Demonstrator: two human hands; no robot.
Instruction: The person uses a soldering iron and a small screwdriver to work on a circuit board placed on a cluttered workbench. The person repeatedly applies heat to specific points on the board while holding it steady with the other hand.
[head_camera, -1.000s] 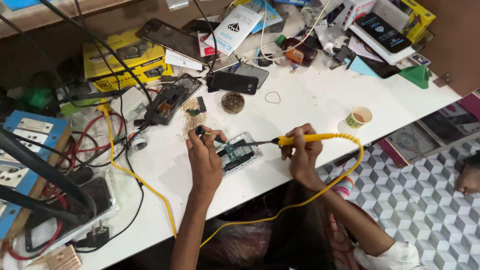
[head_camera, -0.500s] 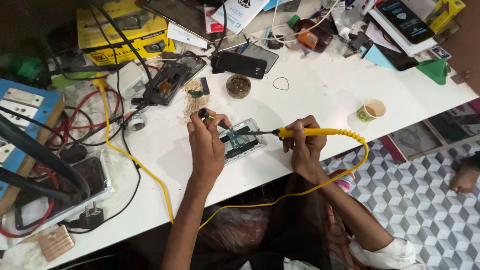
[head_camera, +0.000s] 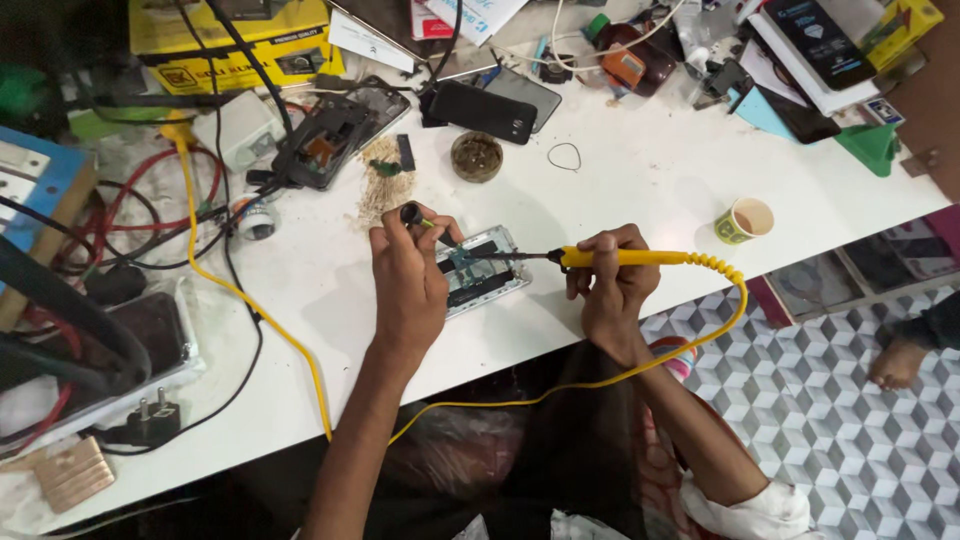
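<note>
The right hand (head_camera: 612, 280) was closed around the yellow soldering iron (head_camera: 625, 258), near the table's (head_camera: 640, 180) near edge. The iron looked light and stiff, with a hot tip, so the yellow handle seemed the safe place to hold. It lay sideways, tip pointing left at the opened phone (head_camera: 478, 270). The left hand (head_camera: 408, 275) pinched a small black-topped tool (head_camera: 412, 214) over the phone, which looked thin and easy to break.

Both forearms reach in from the near edge. Left hand (head_camera: 405, 275) curls, fingertips pinched toward the far side; right hand (head_camera: 612, 280) fists tight, knuckles up, just right.
</note>
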